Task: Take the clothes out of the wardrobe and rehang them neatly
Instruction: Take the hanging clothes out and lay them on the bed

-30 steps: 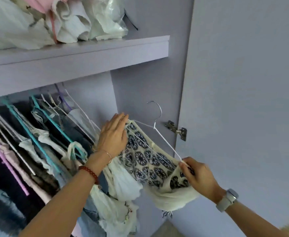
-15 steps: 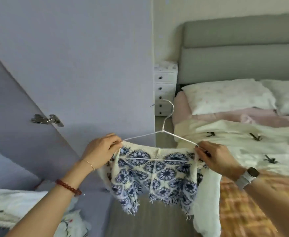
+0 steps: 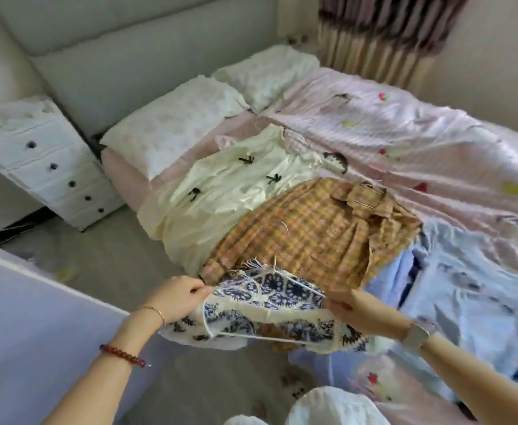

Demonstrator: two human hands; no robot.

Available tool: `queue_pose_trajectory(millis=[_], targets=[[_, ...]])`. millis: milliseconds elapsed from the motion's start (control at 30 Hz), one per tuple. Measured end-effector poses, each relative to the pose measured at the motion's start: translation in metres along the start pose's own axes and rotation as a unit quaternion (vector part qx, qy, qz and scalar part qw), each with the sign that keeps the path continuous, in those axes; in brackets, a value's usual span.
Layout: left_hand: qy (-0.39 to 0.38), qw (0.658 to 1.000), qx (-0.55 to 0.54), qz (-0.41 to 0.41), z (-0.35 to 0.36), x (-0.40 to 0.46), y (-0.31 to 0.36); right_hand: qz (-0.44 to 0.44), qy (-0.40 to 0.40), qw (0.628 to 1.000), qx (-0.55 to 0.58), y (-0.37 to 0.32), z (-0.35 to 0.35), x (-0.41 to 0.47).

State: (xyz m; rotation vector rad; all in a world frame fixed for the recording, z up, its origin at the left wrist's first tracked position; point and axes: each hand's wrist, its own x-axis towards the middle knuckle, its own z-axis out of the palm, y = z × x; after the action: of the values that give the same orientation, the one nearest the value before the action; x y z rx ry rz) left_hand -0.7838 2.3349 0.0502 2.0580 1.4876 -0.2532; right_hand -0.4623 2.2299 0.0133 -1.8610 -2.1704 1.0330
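While both hands held it out flat over the near edge of the bed (image 3: 435, 142), the blue-and-white patterned garment (image 3: 270, 305) lay stretched on its white wire hanger (image 3: 251, 334), the hook pointing away toward the far side. The left hand (image 3: 176, 299) pinched the garment's left corner and the hanger end between thumb and curled fingers; a thin bangle and a red bead bracelet (image 3: 122, 355) sat on that wrist and forearm. The right hand (image 3: 357, 311) gripped the right end of the garment and hanger, fingers curled under the cloth, with a watch (image 3: 415, 335) on its wrist. Just beyond the garment, an orange checked shirt (image 3: 312, 234) was spread on the bed, and farther left a cream top with black bows (image 3: 236, 185) lay partly draped over the mattress edge. To the right, pale blue clothing (image 3: 466, 289) lay on the pink striped quilt. Two pillows (image 3: 171, 124) rested against the padded headboard at the far left, and a white chest of drawers (image 3: 46, 161) stood left of the bed. A lilac wardrobe door (image 3: 30, 332) filled the near left corner.
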Motion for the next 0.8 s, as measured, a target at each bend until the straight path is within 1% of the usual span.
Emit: queue_pose_trajectory(millis=[67, 100, 167, 233, 300, 367, 433, 533, 667, 800], targets=[[-0.096, 0.993, 0.045, 0.046, 0.016, 0.018, 0.022, 0.071, -0.067, 0.991, 0.087, 0.017, 0.013, -0.035], [-0.132, 0.987, 0.054, 0.071, 0.024, 0.027, 0.035, 0.104, -0.079, 0.985, 0.112, 0.024, 0.016, -0.053], [-0.176, 0.975, 0.065, 0.117, 0.04, 0.041, 0.066, 0.165, -0.075, 0.973, 0.14, 0.036, 0.014, -0.089], [-0.204, 0.964, 0.059, 0.159, 0.053, 0.05, 0.103, 0.214, -0.047, 0.96, 0.176, 0.045, 0.006, -0.129], [-0.22, 0.952, 0.057, 0.207, 0.065, 0.057, 0.144, 0.267, -0.021, 0.938, 0.219, 0.054, -0.004, -0.168], [-0.21, 0.941, 0.068, 0.258, 0.075, 0.062, 0.188, 0.314, 0.037, 0.917, 0.245, 0.065, -0.014, -0.204], [-0.188, 0.933, 0.071, 0.299, 0.085, 0.066, 0.232, 0.354, 0.122, 0.89, 0.259, 0.082, -0.022, -0.235], [-0.156, 0.924, 0.07, 0.342, 0.102, 0.077, 0.295, 0.395, 0.216, 0.86, 0.238, 0.109, -0.041, -0.27], [-0.088, 0.924, 0.067, 0.366, 0.118, 0.101, 0.375, 0.419, 0.307, 0.83, 0.204, 0.17, -0.07, -0.294], [-0.012, 0.931, 0.056, 0.36, 0.125, 0.146, 0.452, 0.418, 0.358, 0.82, 0.157, 0.248, -0.106, -0.287]])
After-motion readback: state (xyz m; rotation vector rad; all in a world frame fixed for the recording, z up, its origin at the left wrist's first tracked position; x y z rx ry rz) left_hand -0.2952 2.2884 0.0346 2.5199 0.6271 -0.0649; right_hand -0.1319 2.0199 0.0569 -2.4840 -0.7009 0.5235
